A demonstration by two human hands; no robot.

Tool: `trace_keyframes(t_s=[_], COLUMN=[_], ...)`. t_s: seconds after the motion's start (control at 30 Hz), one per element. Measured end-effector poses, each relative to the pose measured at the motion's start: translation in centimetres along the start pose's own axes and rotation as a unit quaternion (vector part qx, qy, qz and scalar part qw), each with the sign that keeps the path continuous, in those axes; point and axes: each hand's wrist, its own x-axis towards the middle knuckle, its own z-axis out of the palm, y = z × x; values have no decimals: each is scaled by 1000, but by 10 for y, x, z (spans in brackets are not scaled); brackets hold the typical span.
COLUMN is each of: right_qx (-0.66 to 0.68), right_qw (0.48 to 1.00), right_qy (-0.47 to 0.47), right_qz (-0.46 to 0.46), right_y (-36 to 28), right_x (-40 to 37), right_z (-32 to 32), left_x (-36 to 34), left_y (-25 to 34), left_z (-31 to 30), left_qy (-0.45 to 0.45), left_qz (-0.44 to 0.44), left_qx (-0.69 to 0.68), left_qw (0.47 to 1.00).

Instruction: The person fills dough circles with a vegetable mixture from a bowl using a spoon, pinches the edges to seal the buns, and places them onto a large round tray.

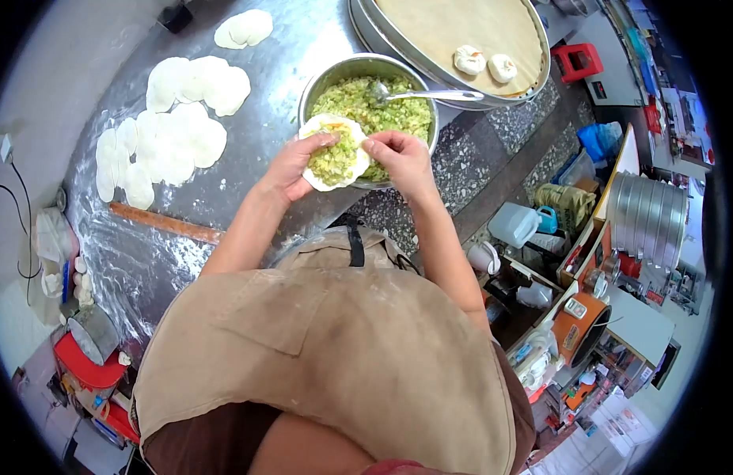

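A round dough wrapper topped with chopped green filling rests in my left hand, whose thumb presses on the filling. My right hand pinches the wrapper's right edge between thumb and fingers. Both hands are over the near rim of a metal bowl, which holds more of the green filling. In that bowl leans a metal spoon, its handle reaching over the right rim.
Several flat dough wrappers lie overlapped on the floured metal table, beside a wooden rolling pin. Two filled buns sit on a lined round steamer tray at the back right. Cluttered shelves stand farther right.
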Motion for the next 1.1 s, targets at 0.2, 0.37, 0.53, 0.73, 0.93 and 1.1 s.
trace_keyframes(t_s=[0.2, 0.37, 0.53, 0.73, 0.93, 1.1], right_qx=[-48, 10, 48, -196, -241, -250], right_qw=[985, 992, 994, 941, 923, 918], right_qy=[79, 73, 52, 86, 85, 105], right_qz=[-146, -100, -81, -263, -287, -289], right_y=[0, -1, 2, -17, -16, -9], right_x=[0, -6, 1, -18, -18, -12], right_z=[11, 17, 10, 14, 14, 13], left_x=[3, 5, 6, 10, 14, 19], left_y=[2, 6, 12, 16, 16, 16], left_z=[-1, -3, -2, -4, -2, -2], left_qy=[20, 39, -3, -15, 12, -9], left_qz=[-11, -20, -44, -76, -93, -90], left_qx=[55, 79, 111, 150, 186, 220], left_qw=[998, 996, 993, 986, 978, 971])
